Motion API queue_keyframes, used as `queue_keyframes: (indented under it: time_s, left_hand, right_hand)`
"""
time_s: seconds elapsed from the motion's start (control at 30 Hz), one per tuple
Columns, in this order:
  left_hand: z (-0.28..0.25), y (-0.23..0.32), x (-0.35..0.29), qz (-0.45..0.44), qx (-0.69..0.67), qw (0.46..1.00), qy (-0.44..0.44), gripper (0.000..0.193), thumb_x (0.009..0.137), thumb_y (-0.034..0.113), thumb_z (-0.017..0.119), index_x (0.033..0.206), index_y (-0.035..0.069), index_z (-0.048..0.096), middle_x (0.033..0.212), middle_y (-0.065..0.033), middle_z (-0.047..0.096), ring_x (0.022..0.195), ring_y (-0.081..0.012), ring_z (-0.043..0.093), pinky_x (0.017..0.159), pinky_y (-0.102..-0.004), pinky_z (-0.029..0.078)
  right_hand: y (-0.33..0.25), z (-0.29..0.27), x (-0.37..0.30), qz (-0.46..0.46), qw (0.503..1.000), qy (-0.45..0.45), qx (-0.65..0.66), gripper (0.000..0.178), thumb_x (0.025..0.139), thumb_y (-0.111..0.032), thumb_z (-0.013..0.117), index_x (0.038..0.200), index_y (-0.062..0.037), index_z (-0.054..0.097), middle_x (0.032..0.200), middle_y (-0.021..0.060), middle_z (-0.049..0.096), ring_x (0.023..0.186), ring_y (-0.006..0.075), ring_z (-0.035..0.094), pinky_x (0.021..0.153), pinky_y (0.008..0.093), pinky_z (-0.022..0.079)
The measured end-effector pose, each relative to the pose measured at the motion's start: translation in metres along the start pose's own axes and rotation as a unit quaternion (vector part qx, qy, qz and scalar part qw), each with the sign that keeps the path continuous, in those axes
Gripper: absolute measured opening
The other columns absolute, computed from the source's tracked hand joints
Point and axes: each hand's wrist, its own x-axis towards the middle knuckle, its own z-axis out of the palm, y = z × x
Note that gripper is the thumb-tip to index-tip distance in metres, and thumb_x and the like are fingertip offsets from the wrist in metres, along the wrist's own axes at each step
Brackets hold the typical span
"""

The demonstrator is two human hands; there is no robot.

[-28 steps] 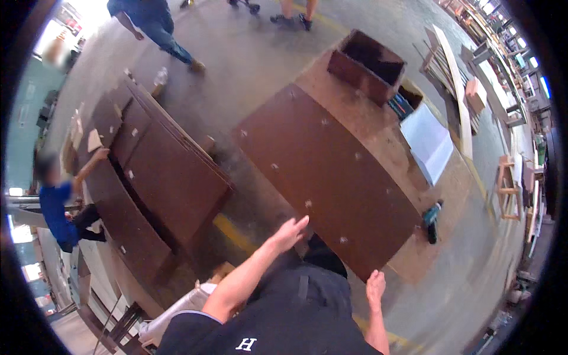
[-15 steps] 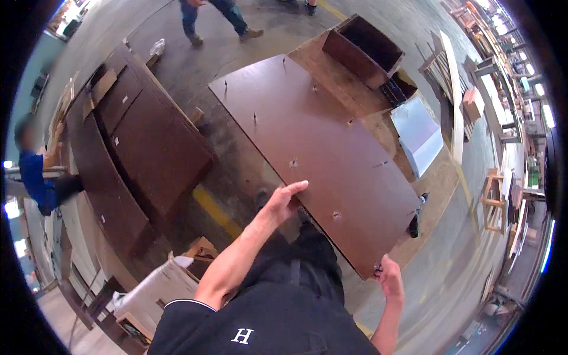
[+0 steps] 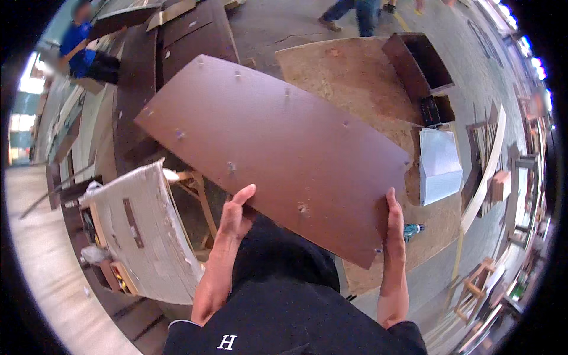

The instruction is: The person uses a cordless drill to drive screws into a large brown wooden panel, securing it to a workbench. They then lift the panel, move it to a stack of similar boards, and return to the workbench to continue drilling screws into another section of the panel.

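Observation:
A large brown board (image 3: 266,136) is held up in front of me, tilted, with small fittings or holes along its long sides. My left hand (image 3: 235,216) grips its near long edge, thumb on top and fingers hidden beneath. At the right short edge, my right hand (image 3: 395,219) holds the board with its thumb along the top face; its other fingers are out of sight. Just beyond that hand, a teal power drill (image 3: 412,231) lies on the plywood-topped table (image 3: 349,65), partly covered by the hand.
At the table's far right stand an open brown box (image 3: 414,71), a small dark box (image 3: 435,111) and a pale blue-white sheet (image 3: 439,165). Stacked dark panels (image 3: 139,89) lie at left, where a person in blue (image 3: 80,53) carries a panel. A covered cart (image 3: 148,225) is near my left.
The board has been lifted and swung left, off the tabletop. My right hand moved up from the near corner to the right edge. My view turned, and the cart came into fuller sight.

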Motion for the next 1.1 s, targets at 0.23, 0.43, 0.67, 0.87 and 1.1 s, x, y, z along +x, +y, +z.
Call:
queue_keyframes:
  time_s: [0.23, 0.43, 0.67, 0.87, 1.1]
  left_hand:
    - [-0.095, -0.017, -0.147, 0.228, -0.088, 0.961, 0.129, 0.049, 0.088, 0.012, 0.068, 0.134, 0.007, 0.053, 0.128, -0.0065, 0.059, 0.117, -0.0224, 0.058, 0.104, -0.0414, 0.047]
    - [-0.211, -0.090, -0.289, 0.330, -0.219, 0.901, 0.175, 0.059, 0.087, 0.015, 0.070, 0.140, 0.004, 0.047, 0.134, -0.0109, 0.057, 0.119, -0.0272, 0.058, 0.104, -0.0466, 0.047]
    - [-0.283, -0.212, -0.479, 0.429, -0.372, 0.791, 0.227, 0.061, 0.089, 0.012, 0.068, 0.143, 0.001, 0.041, 0.137, -0.0164, 0.055, 0.122, -0.0325, 0.056, 0.104, -0.0508, 0.047]
    - [-0.355, -0.321, -0.557, 0.416, -0.483, 0.689, 0.346, 0.034, 0.095, 0.023, 0.063, 0.123, 0.004, 0.062, 0.121, -0.0079, 0.067, 0.114, -0.0241, 0.063, 0.095, -0.0388, 0.051]
    - [-0.390, -0.414, -0.606, 0.438, -0.604, 0.522, 0.414, 0.034, 0.095, 0.022, 0.058, 0.124, 0.004, 0.060, 0.127, -0.0101, 0.064, 0.117, -0.0269, 0.060, 0.102, -0.0396, 0.047]
  right_hand:
    - [0.037, 0.112, -0.004, 0.057, 0.977, -0.116, -0.167, 0.060, 0.101, -0.049, 0.053, 0.130, 0.0038, 0.057, 0.117, 0.0045, 0.063, 0.102, 0.0163, 0.057, 0.091, 0.0325, 0.046]
    - [0.116, 0.190, -0.120, 0.003, 0.924, -0.278, -0.263, 0.067, 0.102, -0.053, 0.049, 0.139, 0.0024, 0.052, 0.135, 0.0098, 0.058, 0.121, 0.0236, 0.055, 0.105, 0.0381, 0.042]
    - [0.210, 0.232, -0.234, -0.054, 0.789, -0.465, -0.397, 0.063, 0.101, -0.052, 0.052, 0.132, 0.0022, 0.057, 0.124, 0.0100, 0.063, 0.112, 0.0244, 0.059, 0.099, 0.0390, 0.046]
    - [0.315, 0.303, -0.370, 0.110, 0.702, -0.553, -0.435, 0.045, 0.102, -0.037, 0.053, 0.122, 0.0017, 0.063, 0.111, 0.0100, 0.069, 0.102, 0.0242, 0.065, 0.092, 0.0371, 0.050]
    - [0.445, 0.369, -0.513, 0.275, 0.441, -0.681, -0.516, 0.043, 0.096, -0.031, 0.059, 0.119, 0.0057, 0.063, 0.111, 0.0125, 0.070, 0.104, 0.0213, 0.066, 0.089, 0.0331, 0.052]
